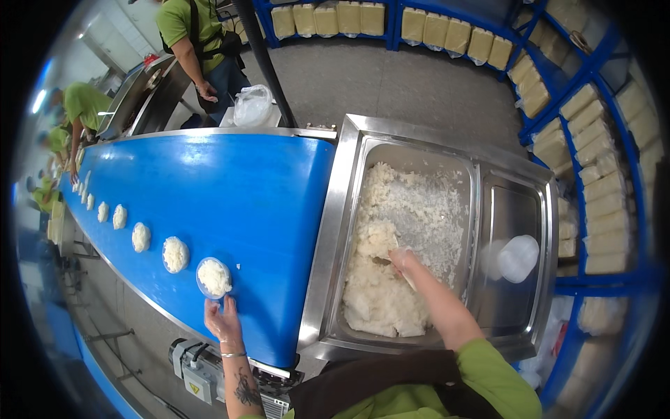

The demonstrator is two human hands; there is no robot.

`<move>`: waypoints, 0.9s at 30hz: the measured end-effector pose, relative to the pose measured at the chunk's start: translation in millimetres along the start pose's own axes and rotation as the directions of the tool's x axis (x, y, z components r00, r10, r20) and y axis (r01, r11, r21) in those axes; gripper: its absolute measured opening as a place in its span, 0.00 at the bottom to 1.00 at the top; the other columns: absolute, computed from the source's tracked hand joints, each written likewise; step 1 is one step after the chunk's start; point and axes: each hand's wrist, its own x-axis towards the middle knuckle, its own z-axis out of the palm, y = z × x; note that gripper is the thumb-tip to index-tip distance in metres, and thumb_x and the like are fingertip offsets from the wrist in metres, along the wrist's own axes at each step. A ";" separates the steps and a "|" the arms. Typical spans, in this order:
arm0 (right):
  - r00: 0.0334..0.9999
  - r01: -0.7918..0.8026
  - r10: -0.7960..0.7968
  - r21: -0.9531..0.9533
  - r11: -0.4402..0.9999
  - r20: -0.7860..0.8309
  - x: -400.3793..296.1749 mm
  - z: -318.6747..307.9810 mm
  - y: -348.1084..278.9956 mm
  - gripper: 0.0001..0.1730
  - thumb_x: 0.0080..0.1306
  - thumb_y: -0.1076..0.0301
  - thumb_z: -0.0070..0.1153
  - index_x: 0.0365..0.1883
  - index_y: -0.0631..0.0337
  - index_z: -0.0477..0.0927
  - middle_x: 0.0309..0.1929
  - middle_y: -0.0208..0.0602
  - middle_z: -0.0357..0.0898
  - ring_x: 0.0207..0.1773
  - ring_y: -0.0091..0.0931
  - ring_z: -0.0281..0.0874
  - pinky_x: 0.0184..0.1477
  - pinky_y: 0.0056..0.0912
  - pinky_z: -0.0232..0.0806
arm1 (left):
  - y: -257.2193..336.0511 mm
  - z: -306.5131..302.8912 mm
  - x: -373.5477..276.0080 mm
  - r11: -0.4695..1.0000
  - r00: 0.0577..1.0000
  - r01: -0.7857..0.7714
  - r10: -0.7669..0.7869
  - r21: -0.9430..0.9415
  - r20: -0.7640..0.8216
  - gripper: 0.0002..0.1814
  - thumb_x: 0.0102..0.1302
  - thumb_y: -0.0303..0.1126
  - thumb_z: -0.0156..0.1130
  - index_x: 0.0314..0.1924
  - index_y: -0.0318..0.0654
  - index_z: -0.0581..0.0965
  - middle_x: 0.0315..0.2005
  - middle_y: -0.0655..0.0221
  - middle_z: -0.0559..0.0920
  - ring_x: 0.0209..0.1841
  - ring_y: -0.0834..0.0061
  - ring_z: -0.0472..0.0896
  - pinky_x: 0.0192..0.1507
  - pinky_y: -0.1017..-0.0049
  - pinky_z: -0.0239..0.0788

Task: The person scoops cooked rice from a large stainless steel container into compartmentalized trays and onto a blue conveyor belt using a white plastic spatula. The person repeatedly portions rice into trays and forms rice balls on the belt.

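Observation:
In a plastic glove, my left hand [224, 320] has its fingers apart at the near edge of a clear plastic bowl [213, 277] heaped with white rice. The bowl sits on the blue conveyor belt [251, 188], and my fingertips appear to touch its rim. My right hand [404, 261], also gloved, reaches into a steel pan [419, 149] and grips a pale scoop or paddle [410, 280], mostly hidden by the hand and the rice. Cooked rice [384, 309] is piled thickest on the pan's near left side, with a thin scatter over the far right.
Several filled bowls [176, 255] run in a line down the belt. Stacked clear containers [518, 258] stand in a second steel tray [484, 309]. A co-worker [196, 52] stands beyond the belt near a bagged item [252, 106]; others work farther along. Blue shelves [591, 283] hold wrapped blocks.

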 end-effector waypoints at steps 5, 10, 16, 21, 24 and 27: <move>0.836 0.454 -0.461 -0.098 0.886 -0.299 29.6 31.2 60.9 0.18 0.67 0.57 0.48 0.26 0.61 0.78 0.16 0.40 0.73 0.14 0.29 0.69 0.17 0.39 0.60 | -15.4 30.4 -60.8 0.994 0.982 0.014 0.007 0.109 -0.190 0.16 0.58 0.29 0.51 0.48 0.38 0.71 0.36 0.67 0.70 0.39 0.67 0.72 0.38 0.71 0.69; 0.987 0.023 0.068 0.539 0.842 -0.148 -55.6 2.8 11.4 0.10 0.67 0.62 0.45 0.32 0.57 0.75 0.17 0.35 0.70 0.15 0.25 0.66 0.14 0.32 0.57 | -67.6 101.0 -140.7 0.811 0.865 -0.302 0.013 0.501 0.501 0.04 0.58 0.26 0.51 0.33 0.40 0.73 0.30 0.72 0.75 0.23 0.83 0.70 0.27 0.81 0.64; 0.972 0.228 -0.092 0.777 0.586 -0.216 -60.7 26.3 66.8 0.07 0.69 0.64 0.45 0.37 0.56 0.71 0.24 0.29 0.69 0.25 0.21 0.66 0.25 0.28 0.61 | -193.7 208.6 -244.3 0.513 0.049 -0.848 -0.169 0.131 0.984 0.11 0.57 0.25 0.58 0.41 0.41 0.79 0.33 0.62 0.81 0.30 0.67 0.80 0.33 0.71 0.72; 0.860 0.402 -0.336 0.916 -0.019 -0.384 -22.7 84.2 163.4 0.05 0.71 0.63 0.46 0.38 0.54 0.68 0.35 0.24 0.68 0.39 0.17 0.67 0.41 0.24 0.65 | -268.8 280.6 -357.5 0.414 -0.349 -0.881 -0.243 -0.229 0.905 0.25 0.55 0.31 0.62 0.55 0.51 0.74 0.49 0.65 0.76 0.48 0.60 0.76 0.47 0.66 0.70; 0.868 0.344 -0.398 0.938 0.047 -0.299 -83.4 59.6 126.3 0.06 0.72 0.63 0.46 0.38 0.52 0.66 0.38 0.22 0.66 0.44 0.15 0.64 0.47 0.22 0.62 | -302.5 290.3 -383.2 0.196 -0.525 -0.845 -0.124 -0.497 0.842 0.33 0.55 0.32 0.63 0.63 0.56 0.68 0.58 0.68 0.70 0.57 0.60 0.70 0.56 0.64 0.64; 0.859 0.412 -0.373 0.906 0.099 -0.350 -108.7 43.1 117.5 0.06 0.71 0.64 0.48 0.39 0.52 0.65 0.38 0.21 0.66 0.42 0.14 0.65 0.44 0.22 0.63 | -328.5 285.0 -394.1 0.140 -0.569 -0.822 -0.134 -0.553 0.812 0.37 0.54 0.32 0.63 0.66 0.57 0.65 0.60 0.69 0.68 0.61 0.60 0.66 0.59 0.63 0.61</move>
